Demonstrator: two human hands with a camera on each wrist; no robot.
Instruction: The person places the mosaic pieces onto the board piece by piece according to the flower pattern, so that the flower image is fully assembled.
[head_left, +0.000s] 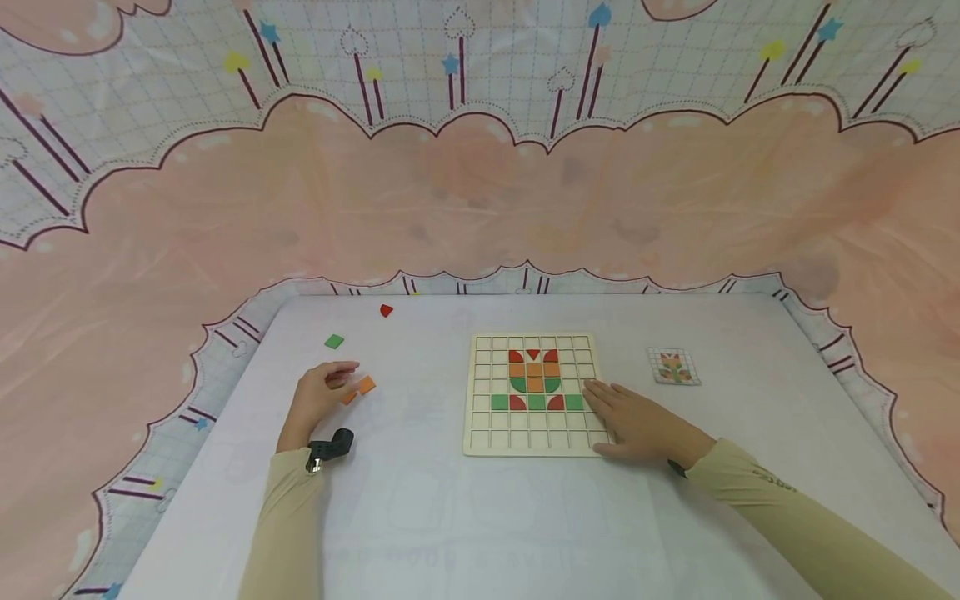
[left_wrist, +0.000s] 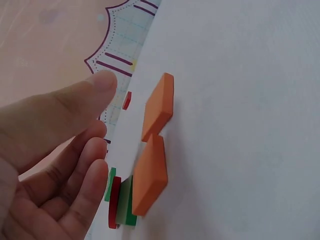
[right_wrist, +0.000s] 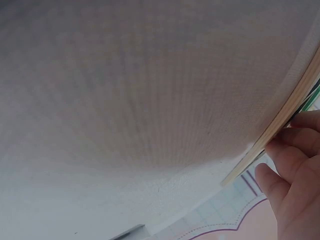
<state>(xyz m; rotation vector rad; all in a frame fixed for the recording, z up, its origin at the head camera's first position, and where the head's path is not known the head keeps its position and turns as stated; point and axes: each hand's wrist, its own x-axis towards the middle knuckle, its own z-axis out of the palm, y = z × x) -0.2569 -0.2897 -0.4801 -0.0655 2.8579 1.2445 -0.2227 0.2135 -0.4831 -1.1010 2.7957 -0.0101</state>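
Over the left part of the table my left hand (head_left: 315,402) hovers beside two orange square tiles (head_left: 366,384), its thumb and fingers apart with nothing between them. In the left wrist view the two orange tiles (left_wrist: 150,176) lie corner to corner, with a red tile (left_wrist: 115,202) and a green tile (left_wrist: 126,202) next to the nearer one. My right hand (head_left: 643,423) rests on the right edge of a wooden grid board (head_left: 491,440), fingers extended. The board carries a flower-like pattern of red, orange and green tiles (head_left: 535,371).
Farther back on the left lie a green tile (head_left: 334,341) and a red tile (head_left: 386,310). Right of the board is a small pattern card (head_left: 673,367) showing a similar figure on a grid. A printed curtain (head_left: 480,200) hangs behind the white table (head_left: 465,525).
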